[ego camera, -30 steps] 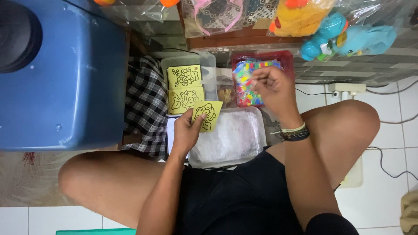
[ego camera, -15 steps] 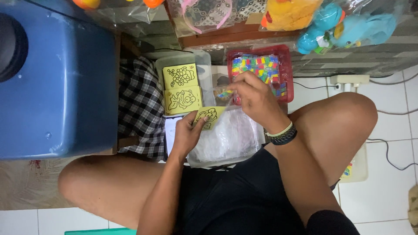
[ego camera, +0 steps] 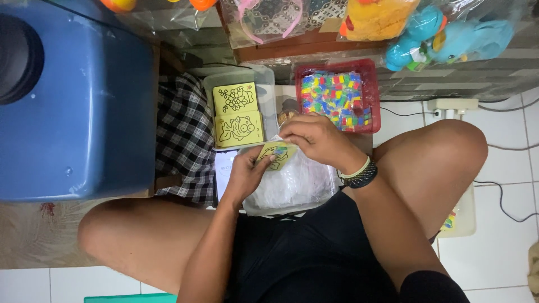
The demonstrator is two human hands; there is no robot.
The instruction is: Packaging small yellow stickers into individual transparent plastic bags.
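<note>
– Where is the yellow card (ego camera: 276, 154) right now?

– Between both hands, above the clear tray of plastic bags (ego camera: 292, 185) in the person's lap. The left hand (ego camera: 247, 175) has its fingers clenched on the card's lower edge; the right hand (ego camera: 314, 137) pinches the top edge, together with what looks like a thin clear sleeve — I cannot tell if the card is inside it.

– How far along does it look?

– My guess is early. Two more yellow cards (ego camera: 237, 114), flat, stiff and printed with black outline drawings, lie stacked in the clear box (ego camera: 269, 84) on the floor. The red basket (ego camera: 373, 95) just beside it is full of small bright packets.

– And textures?

– Crinkly film, matte card, hard plastic, and a checked cloth (ego camera: 182, 140) at the left.
</note>
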